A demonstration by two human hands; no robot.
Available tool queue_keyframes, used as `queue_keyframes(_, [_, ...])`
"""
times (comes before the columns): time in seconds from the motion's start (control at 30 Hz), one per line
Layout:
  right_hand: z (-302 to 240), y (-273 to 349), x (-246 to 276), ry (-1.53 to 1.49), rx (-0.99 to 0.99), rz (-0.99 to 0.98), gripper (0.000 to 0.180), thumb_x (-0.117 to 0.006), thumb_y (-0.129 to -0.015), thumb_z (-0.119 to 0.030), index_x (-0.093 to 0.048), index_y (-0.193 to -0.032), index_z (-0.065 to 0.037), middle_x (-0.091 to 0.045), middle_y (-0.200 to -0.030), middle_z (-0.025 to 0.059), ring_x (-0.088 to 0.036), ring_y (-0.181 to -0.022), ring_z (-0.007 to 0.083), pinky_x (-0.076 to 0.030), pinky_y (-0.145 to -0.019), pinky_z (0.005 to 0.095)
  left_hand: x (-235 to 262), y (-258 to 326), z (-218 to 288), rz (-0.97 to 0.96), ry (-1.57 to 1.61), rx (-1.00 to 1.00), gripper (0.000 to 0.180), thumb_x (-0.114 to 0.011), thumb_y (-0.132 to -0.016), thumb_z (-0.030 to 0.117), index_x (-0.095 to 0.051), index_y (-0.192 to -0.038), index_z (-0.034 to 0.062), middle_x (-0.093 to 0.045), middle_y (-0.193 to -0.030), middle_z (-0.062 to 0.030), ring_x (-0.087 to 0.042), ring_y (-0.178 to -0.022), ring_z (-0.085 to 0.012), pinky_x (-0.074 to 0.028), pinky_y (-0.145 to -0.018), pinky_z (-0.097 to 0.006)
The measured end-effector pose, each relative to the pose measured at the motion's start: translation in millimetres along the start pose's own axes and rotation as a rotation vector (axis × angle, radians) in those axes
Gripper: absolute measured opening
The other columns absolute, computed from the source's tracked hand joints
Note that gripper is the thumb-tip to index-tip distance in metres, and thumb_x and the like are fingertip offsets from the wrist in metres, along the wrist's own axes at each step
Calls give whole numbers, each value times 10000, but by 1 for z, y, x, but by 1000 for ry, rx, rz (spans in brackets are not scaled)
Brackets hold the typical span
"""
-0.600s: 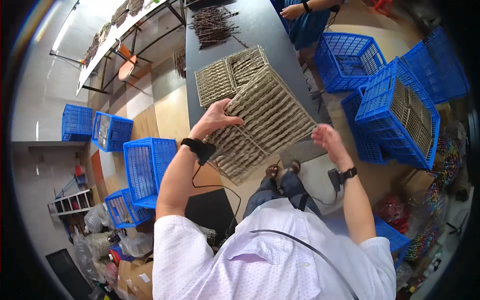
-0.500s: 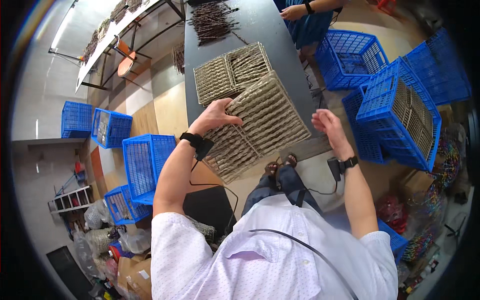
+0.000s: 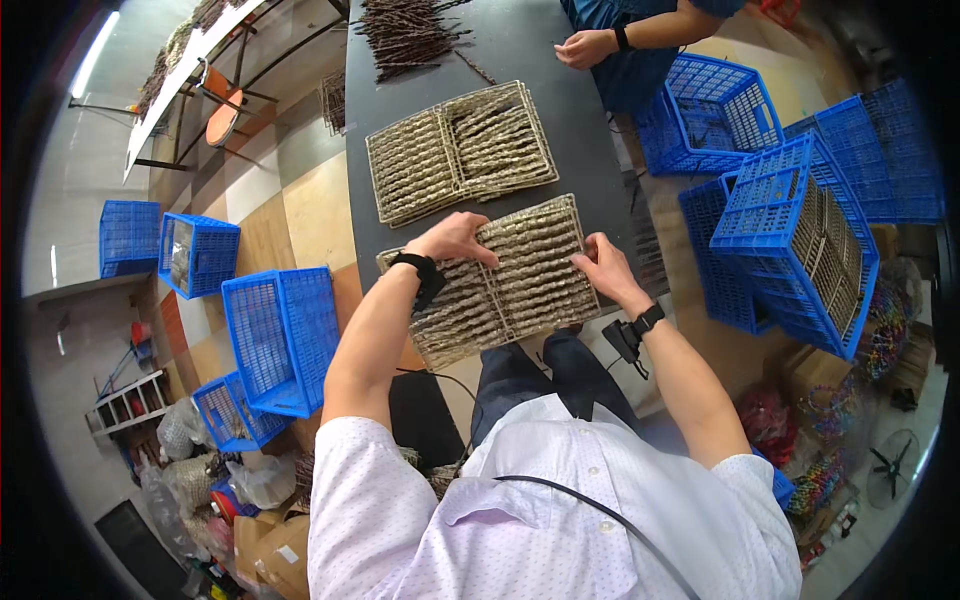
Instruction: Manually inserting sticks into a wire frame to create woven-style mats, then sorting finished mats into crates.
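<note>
A wire panel (image 3: 520, 290) packed with rows of straw-coloured twisted bundles lies at the near edge of the dark grey table (image 3: 590, 120), partly overhanging it. My left hand (image 3: 455, 238) lies over the panel's far edge near the middle, fingers curled on it. At the panel's right edge my right hand (image 3: 605, 268) grips it. A second, similar panel (image 3: 460, 150) lies flat farther up the table, apart from the first.
A pile of dark twigs (image 3: 405, 30) sits at the table's far end. Another person's hand (image 3: 585, 47) rests on the table at the far right. Blue plastic crates stand on the left (image 3: 280, 340) and right (image 3: 800, 240); the right one holds more panels.
The near panel has turned from a skewed, lifted pose to lying squarer with the table edge. My right hand has come in from the side and taken its right edge.
</note>
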State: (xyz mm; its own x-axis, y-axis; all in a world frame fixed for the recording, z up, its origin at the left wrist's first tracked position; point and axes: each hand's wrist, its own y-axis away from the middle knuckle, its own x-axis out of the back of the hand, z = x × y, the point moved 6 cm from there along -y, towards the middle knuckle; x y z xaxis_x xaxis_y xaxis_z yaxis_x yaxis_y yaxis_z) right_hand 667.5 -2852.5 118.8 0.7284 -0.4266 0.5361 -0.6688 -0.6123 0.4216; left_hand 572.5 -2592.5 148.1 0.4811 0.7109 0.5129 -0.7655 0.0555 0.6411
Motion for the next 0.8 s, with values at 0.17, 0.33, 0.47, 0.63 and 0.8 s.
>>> queue_keyframes(0.17, [9,-15,-26,117,-98,99,445,-602,-903,-370,-500,-1108,12,-537,-925,148,-545,-853,302,-448,-778,415,2,-28,-27,-53,31,-69,915,-844,-645,480,-515,-1303,-63,-595,-1220,-265,-574,-1139,-367,-469,-963,-401])
queue_keyframes(0.33, [6,-48,-31,-1,-107,140,437,-635,-892,-310,-532,-1154,25,-577,-1019,167,-572,-931,301,-455,-809,420,30,-60,-51,-16,-17,-80,748,-844,-641,484,-618,-1107,-56,-658,-1027,-239,-630,-978,-354,-498,-841,-421])
queue_keyframes(0.47, [-2,-68,-24,87,-193,173,402,-649,-887,-303,-533,-1115,7,-577,-1005,161,-567,-926,314,-452,-805,429,52,-78,-54,-35,-84,-36,797,-844,-632,499,-603,-1158,-50,-661,-1047,-236,-635,-994,-342,-504,-874,-407])
queue_keyframes(0.63, [-14,-118,-6,125,-142,238,380,-652,-875,-312,-514,-1028,7,-575,-957,178,-574,-900,329,-450,-797,433,94,-102,-54,187,-145,-52,849,-827,-658,518,-556,-1284,12,-602,-1250,-165,-546,-1166,-364,-455,-967,-439])
queue_keyframes(0.8, [-19,-117,1,42,-124,295,343,-625,-883,-301,-479,-968,-2,-569,-930,183,-567,-879,322,-440,-782,442,89,-39,-41,943,-390,-313,580,-745,-780,382,-579,-1232,59,-559,-1269,-132,-475,-1235,-317,-371,-1042,-441])
